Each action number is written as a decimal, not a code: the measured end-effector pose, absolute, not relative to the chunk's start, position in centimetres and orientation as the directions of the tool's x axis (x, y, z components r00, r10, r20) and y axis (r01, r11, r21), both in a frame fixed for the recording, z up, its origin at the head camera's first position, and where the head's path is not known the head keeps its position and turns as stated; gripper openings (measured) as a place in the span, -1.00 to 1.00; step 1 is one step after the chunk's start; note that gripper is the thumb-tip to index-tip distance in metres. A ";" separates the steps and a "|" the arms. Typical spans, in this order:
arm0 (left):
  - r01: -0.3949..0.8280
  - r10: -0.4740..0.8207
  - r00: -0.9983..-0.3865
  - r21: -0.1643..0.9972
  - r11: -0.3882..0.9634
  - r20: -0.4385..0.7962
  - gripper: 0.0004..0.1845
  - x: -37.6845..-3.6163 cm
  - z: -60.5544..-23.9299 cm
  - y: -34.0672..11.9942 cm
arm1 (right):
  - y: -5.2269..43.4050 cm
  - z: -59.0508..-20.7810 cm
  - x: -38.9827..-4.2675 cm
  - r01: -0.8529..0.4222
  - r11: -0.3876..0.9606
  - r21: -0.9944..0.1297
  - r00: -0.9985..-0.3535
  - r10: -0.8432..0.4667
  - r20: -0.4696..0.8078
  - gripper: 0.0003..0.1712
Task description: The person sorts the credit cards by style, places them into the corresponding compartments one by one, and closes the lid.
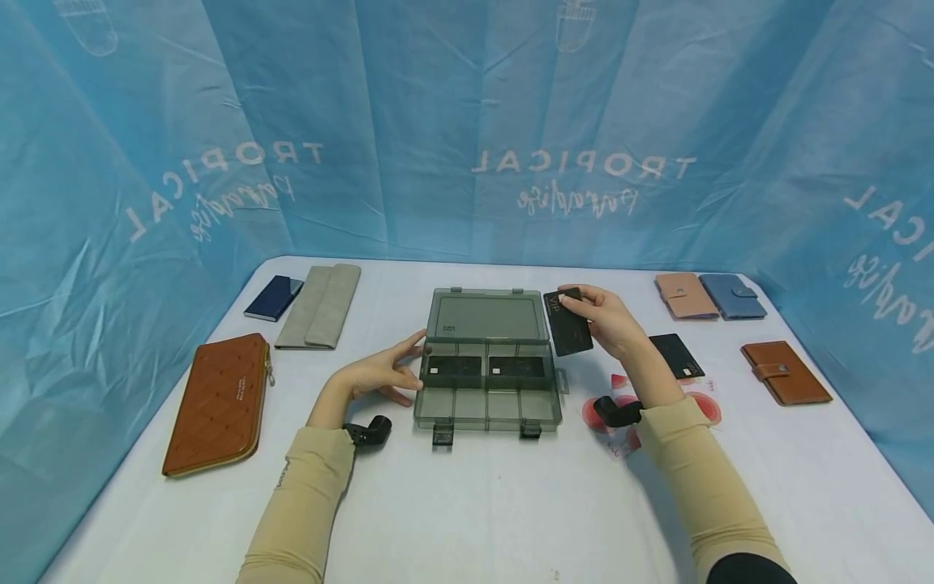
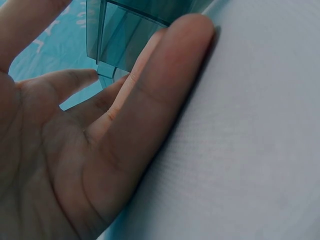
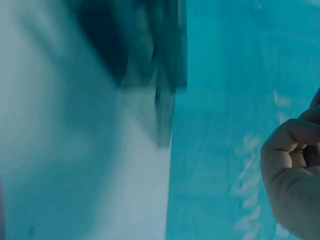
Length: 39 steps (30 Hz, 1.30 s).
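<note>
A black VIP card [image 1: 568, 323] is pinched between the thumb and fingers of my right hand [image 1: 604, 315], at the right side of a grey see-through compartment box [image 1: 486, 405]. The box stands with its lid [image 1: 486, 316] tipped back. Two dark cards, one at left [image 1: 455, 371] and one at right [image 1: 516, 372], lie in its back compartments. My left hand [image 1: 374, 371] is at the box's left side, fingers extended and fingertips right at its edge. In the left wrist view its long fingers [image 2: 150, 100] reach toward the box's wall [image 2: 125, 37].
Right of the box, another black card [image 1: 677, 355] lies by a red-patterned sheet [image 1: 705, 405]. Small wallets in tan [image 1: 686, 295], blue [image 1: 732, 297] and brown [image 1: 785, 372] lie farther right. At left are a brown zip wallet [image 1: 216, 403], a grey wallet [image 1: 319, 307] and a navy booklet [image 1: 273, 298].
</note>
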<state>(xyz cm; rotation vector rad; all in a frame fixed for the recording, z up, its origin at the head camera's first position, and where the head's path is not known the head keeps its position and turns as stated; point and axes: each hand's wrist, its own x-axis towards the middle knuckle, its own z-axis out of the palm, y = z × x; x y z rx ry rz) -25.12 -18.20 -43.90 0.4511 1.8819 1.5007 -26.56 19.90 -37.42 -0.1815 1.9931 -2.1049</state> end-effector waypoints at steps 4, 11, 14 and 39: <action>-0.143 0.642 -0.708 0.951 0.276 -0.293 0.10 -25.1 -43.9 -18.2 | 17.7 -36.9 -26.4 0.046 0.104 -0.994 -0.950 -0.303 -0.076 -0.68; -0.138 0.640 -0.711 0.951 0.278 -0.290 0.11 -25.2 -43.9 -18.3 | 14.0 -35.7 -26.3 0.031 0.349 -0.937 -0.906 -0.386 -0.174 -0.57; -0.140 0.636 -0.715 0.950 0.278 -0.291 0.10 -25.2 -43.8 -18.3 | 12.6 -35.4 -26.4 -0.009 0.398 -0.917 -0.866 -0.462 -0.192 -0.47; -0.156 0.630 -0.715 0.947 0.280 -0.304 0.11 -25.3 -44.1 -18.1 | 4.5 -37.8 -25.7 -0.511 0.809 -0.288 -0.821 -0.559 -0.113 -0.81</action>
